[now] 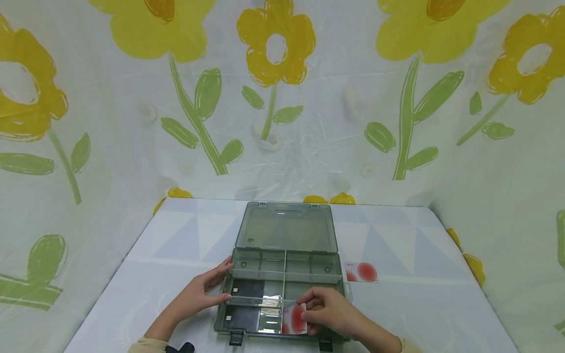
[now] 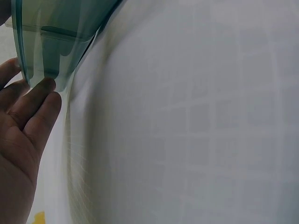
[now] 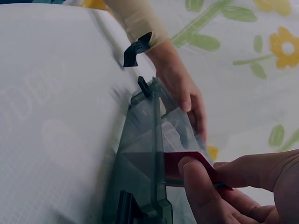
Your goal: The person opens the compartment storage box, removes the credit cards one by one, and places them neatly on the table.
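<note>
A translucent grey-green divided box [image 1: 311, 264] lies on the table with its hinged lid [image 1: 287, 228] swung back. My left hand [image 1: 198, 294] rests against the box's left side, fingers extended along it and thumb at the rim. The left wrist view shows those fingertips touching the plastic wall. My right hand [image 1: 331, 314] pinches a red and white card [image 1: 292, 319] between thumb and fingers, over the front right compartment. In the right wrist view, the card [image 3: 175, 163] stands beside the front wall. Two black VIP cards [image 1: 242, 317] lie in the left compartments, one in each.
A second red and white card [image 1: 362, 272] lies on the table right of the box. Black latches [image 1: 236, 338] hang from the box's front edge. Behind the table [image 1: 423, 245] rises a flower-patterned curtain [image 1: 318, 122]. Something black [image 1: 181, 348] shows near my left wrist.
</note>
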Demonstrator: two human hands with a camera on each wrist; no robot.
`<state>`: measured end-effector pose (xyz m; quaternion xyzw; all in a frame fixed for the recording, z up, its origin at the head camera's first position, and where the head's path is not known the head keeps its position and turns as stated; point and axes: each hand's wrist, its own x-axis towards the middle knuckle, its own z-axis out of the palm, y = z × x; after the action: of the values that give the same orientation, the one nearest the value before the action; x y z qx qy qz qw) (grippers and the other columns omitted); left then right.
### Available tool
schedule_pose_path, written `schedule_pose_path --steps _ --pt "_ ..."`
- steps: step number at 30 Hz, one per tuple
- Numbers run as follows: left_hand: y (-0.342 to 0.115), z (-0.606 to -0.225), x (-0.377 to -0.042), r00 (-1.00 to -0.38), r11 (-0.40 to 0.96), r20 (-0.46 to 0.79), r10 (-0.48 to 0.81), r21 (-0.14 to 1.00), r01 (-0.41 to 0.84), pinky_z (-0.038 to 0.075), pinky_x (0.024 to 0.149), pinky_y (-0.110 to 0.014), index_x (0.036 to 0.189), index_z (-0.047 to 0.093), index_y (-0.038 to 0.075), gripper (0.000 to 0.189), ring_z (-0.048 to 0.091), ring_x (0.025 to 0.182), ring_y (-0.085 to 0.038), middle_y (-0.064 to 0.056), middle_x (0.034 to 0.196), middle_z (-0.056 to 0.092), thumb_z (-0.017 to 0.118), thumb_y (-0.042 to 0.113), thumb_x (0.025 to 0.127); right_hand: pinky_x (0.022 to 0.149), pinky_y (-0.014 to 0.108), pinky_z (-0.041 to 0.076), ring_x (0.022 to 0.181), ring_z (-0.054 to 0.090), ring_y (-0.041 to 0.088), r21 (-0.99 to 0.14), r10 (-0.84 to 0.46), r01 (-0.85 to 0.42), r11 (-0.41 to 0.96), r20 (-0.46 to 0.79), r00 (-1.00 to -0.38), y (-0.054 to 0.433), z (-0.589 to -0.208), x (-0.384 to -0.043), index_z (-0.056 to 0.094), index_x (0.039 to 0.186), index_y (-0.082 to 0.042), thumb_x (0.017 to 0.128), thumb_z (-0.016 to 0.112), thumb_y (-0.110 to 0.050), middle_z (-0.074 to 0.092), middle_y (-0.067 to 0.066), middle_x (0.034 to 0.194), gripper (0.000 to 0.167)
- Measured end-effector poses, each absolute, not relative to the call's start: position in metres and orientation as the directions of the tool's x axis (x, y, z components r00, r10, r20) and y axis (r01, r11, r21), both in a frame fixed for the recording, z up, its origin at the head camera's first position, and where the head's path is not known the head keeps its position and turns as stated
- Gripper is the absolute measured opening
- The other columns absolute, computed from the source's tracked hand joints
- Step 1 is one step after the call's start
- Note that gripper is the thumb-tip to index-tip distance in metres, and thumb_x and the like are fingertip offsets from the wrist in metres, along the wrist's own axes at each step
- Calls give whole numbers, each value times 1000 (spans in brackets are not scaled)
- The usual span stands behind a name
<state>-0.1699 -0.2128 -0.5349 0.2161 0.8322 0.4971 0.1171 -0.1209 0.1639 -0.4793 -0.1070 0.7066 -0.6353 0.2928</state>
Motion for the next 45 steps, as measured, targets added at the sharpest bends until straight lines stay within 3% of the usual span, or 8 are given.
schedule_pose_path --steps 5,23,35,45 --pt "-213 -535 -170 -880 412 18 475 879 241 41 115 -27 156 42 7 75 35 146 -39 -11 168 22 77 27 92 61 34 65 63 67 17 -958 -503 215 189 -283 -817 166 -479 -120 66 115 7 92 70 -1 69 11 93 25" --pt "-212 -535 -170 -881 416 20 472 876 243 41 115 -36 156 41 7 75 35 146 -39 -11 168 22 77 27 92 58 35 65 64 66 21 -937 -436 153 315 -286 -853 186 -484 -123 72 113 -4 91 72 -4 71 6 93 21" --pt "-213 -534 -170 -880 413 20 475 877 243 39 115 -41 156 41 7 75 35 146 -39 -11 167 22 77 26 92 59 37 65 70 69 22 -930 -418 92 355 -246 -875 203 -475 -130 72 115 -6 93 74 -12 72 7 101 23" --pt "-213 -535 -170 -878 411 29 479 876 253 41 115 -33 155 41 6 74 35 145 -40 -12 167 22 77 26 93 63 39 65 67 66 25 -945 -405 70 319 -203 -891 220 -469 -135 69 122 -3 96 69 -11 70 9 105 27"
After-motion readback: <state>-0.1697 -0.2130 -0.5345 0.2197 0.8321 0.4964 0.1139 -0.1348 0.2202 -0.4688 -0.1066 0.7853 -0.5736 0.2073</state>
